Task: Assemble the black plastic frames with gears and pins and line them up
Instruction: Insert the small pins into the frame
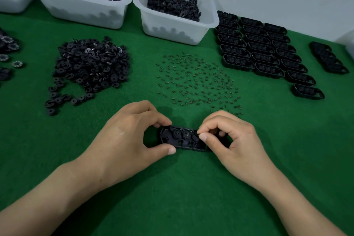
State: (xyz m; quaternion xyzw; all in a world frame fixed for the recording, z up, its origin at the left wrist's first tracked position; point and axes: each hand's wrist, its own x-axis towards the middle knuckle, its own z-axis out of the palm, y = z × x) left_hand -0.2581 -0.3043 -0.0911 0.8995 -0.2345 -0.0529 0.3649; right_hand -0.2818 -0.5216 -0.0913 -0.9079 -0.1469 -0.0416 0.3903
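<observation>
Green felt bench [172, 197], black frame [182, 141] lying front centre. Left hand [130, 140] grips its left end. Right hand [233, 140] curls round its right end, thumb and forefinger pinched together.

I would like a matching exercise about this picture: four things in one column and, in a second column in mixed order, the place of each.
Things:
1. frame
2. pile of gears
3. pins
4. rows of frames

Places:
A. scattered in the middle of the mat
B. lined up at the far right
C. held between the left hand and the right hand
D. heaped on the left

Pairs: 1-C, 2-D, 3-A, 4-B
</observation>
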